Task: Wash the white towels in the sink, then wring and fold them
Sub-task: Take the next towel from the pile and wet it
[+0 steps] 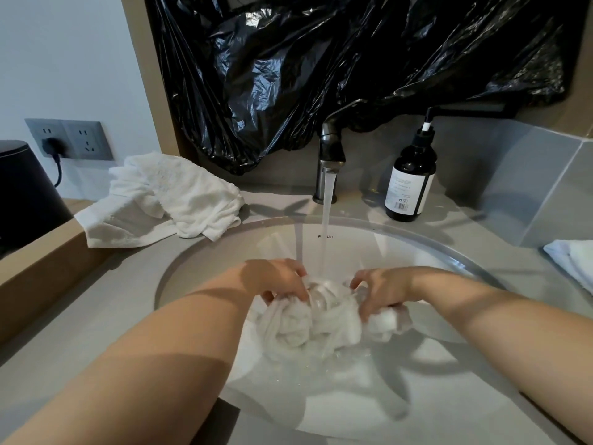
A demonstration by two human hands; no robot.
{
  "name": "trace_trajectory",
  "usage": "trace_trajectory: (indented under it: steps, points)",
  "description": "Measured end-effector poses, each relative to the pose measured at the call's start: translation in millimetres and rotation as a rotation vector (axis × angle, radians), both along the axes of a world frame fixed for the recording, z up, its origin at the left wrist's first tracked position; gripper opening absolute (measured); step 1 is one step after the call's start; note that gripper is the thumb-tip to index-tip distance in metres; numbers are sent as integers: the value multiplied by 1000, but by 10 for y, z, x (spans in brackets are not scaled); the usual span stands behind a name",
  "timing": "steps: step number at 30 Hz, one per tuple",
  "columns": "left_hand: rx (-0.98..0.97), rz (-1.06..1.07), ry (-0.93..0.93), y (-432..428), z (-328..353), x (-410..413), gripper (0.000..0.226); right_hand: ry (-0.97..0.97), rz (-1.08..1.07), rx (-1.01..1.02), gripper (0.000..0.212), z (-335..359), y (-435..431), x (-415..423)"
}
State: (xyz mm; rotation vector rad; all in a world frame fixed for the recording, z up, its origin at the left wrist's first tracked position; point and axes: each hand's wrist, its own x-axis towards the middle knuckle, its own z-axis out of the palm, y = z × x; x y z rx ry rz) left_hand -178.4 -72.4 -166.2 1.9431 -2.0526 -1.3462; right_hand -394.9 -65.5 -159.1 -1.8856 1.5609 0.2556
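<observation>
**Grey washstand, tap running: both hands on a wet towel in the basin**

A grey counter [106, 322] holds a round white sink [378, 252], and crumpled black plastic sheeting [321, 59] hangs over the wall behind it. The dark metal faucet [330, 149] stands at the back rim, and a stream of water [327, 226] falls straight from it onto a bunched white towel [308, 329] in the middle of the basin.

The left hand [279, 281] grips the towel's left side, its fingers curled into the wet cloth. The right hand [382, 290] clutches the right side the same way, with a wad of fabric bulging out below its fingers. The hands lie close together, the water landing between them. Shallow water seems to pool under the towel, though glare on the basin makes this hard to judge.

On the counter left of the sink lies a loose heap of white towels [167, 194], one edge hanging near the basin rim. Another white towel [574, 261] lies at the far right edge, partly out of frame. A dark pump bottle [410, 181] with a pale label stands upright just right of the faucet. On the left wall, a grey socket plate [69, 139] has a black plug [53, 146] in it, beside a dark rounded object [22, 187].
</observation>
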Motion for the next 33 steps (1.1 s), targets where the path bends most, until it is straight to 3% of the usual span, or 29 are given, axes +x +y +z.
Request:
trace_trajectory:
  steps: [3, 6, 10, 12, 15, 18, 20, 22, 24, 25, 27, 29, 31, 33]
  points:
    - [59, 127, 147, -5, 52, 12, 24, -237, -194, -37, 56, 61, 34, 28]
    - [-5, 203, 207, -12, 59, -75, 20, -272, -213, -195, 43, 62, 140, 271]
    - [-9, 230, 239, -44, 152, -81, 13, -293, -271, -243, 31, 39, 171, 403]
    - [7, 159, 179, -44, 178, -38, 10, -227, -260, -274, 35, 92, 133, 348]
    - [-99, -83, -123, 11, 203, -33, 9, 29, -101, -273, 57, 98, 56, 222]
    - [-405, -155, -350, 36, 241, -33, 34, 274, 70, -130, 70, 61, 60, 149]
    - [-464, -128, -275, 13, 257, 31, 42, 370, 128, -90, 74, 125, 116, 136]
    - [-228, -247, -184, 25, 210, 45, 63, 411, 154, -82, 75, 203, 161, 137]
    - [35, -395, -231, 35, 13, -38, 101, 467, 205, -30, 80, 179, 192, 138]
    - [63, -457, -313, 53, -91, -88, 117, 497, 233, 8, 85, 118, 222, 153]
    - [-34, -521, -474, 74, -238, -187, 125, 570, 277, 16, 101, -77, 267, 195]
    - [-115, -542, -525, 79, -243, -233, 115, 600, 329, -67, 97, -234, 281, 230]
    - [-168, -567, -534, 96, -149, -256, 93, 540, 358, -118, 63, -232, 257, 241]
    - [-213, -549, -499, 86, -45, -224, 69, 473, 327, -86, 44, -128, 185, 217]
